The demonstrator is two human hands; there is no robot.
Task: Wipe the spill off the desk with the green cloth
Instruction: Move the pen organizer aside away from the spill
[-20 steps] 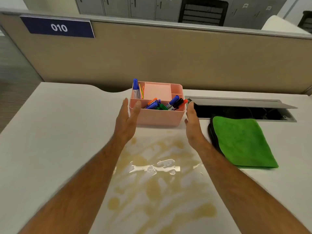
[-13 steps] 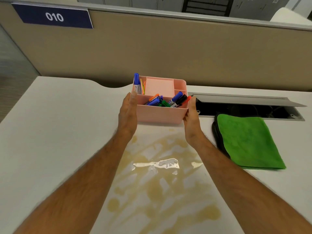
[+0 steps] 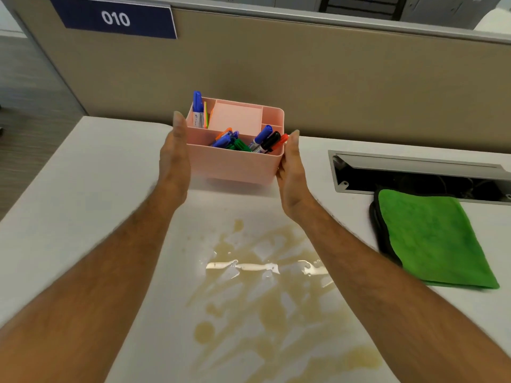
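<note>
A pink organizer box (image 3: 235, 164) full of markers is clamped between my two hands, lifted slightly above the white desk (image 3: 83, 189) with a shadow under it. My left hand (image 3: 174, 158) presses flat on its left wall and my right hand (image 3: 291, 172) on its right wall. A yellowish-brown spill (image 3: 262, 299) spreads over the desk between my forearms, nearer to me than the box. The folded green cloth (image 3: 431, 239) lies flat on the desk to the right of my right arm, untouched.
An open cable hatch (image 3: 414, 175) with a raised grey lid sits behind the cloth. A beige partition (image 3: 331, 78) with a blue "010" sign (image 3: 116, 19) runs along the desk's far edge. The desk's left edge drops to grey floor.
My hands closed onto the sides of the pink box and raised it off the desk, carrying it a little away from the spill. The cloth stayed put.
</note>
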